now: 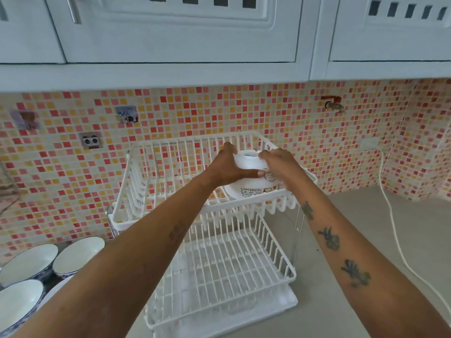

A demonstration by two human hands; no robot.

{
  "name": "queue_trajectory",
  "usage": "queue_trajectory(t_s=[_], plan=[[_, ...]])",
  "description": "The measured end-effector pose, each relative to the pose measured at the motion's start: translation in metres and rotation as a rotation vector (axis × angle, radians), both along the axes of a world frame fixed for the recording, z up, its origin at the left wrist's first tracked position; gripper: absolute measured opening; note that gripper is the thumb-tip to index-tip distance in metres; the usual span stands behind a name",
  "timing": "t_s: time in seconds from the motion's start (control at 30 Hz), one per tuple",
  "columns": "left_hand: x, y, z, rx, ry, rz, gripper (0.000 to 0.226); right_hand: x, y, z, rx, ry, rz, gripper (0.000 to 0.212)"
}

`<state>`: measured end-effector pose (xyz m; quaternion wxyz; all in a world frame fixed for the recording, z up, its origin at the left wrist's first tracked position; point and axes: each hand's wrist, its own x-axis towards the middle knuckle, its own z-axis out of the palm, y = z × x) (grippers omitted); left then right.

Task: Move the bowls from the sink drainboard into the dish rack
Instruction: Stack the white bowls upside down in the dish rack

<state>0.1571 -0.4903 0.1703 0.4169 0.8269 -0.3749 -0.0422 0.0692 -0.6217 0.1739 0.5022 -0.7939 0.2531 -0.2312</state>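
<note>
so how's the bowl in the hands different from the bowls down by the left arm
The held bowl is upside down, base up, in the rack's top tier; the waiting bowls sit upright at lower left. The held bowl has printed cartoon art outside; the waiting bowls have blue patterned outsides. All look white.

Bowl (17,304) cut by left edge

Dish rack (219,264): white coated wire, smooth with a slight sheen, and clear see-through side posts.
Upside-down bowl (251,184): white and glossy, looks like plastic, with print around the rim band.
Bowls at lower left (31,262): shiny glazed ceramic, white inside, blue pattern outside.
Counter (341,301): grey, matt, smooth like stone.
Wall tiles (244,113): small glossy mosaic squares, pale grout.
Cupboards (170,40): pale painted panels, satin finish.
Cable (395,237): white, smooth plastic sheath.
</note>
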Motion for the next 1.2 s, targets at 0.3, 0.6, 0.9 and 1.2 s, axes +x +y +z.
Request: queue_trajectory(t_s=[0.3,0.6,0.9,1.2], plan=[[0.000,-0.002,-0.004,0.064,-0.022,0.003,0.094,0.001,0.004,0.002,-0.095,0.065,-0.008,0.047],[-0.019,0.048,0.024,-0.322,0.162,0.071,0.089,-0.019,0.065,0.010,-0.318,-0.380,-0.203,0.031],[-0.005,0.224,0.012,-0.993,0.197,0.515,0.031,0.008,0.258,0.012,0.143,-0.648,0.330,0.016],[0.036,0.406,-0.104,-1.010,0.409,1.067,0.016,0.094,0.430,-0.065,0.020,-0.385,0.693,0.018]])
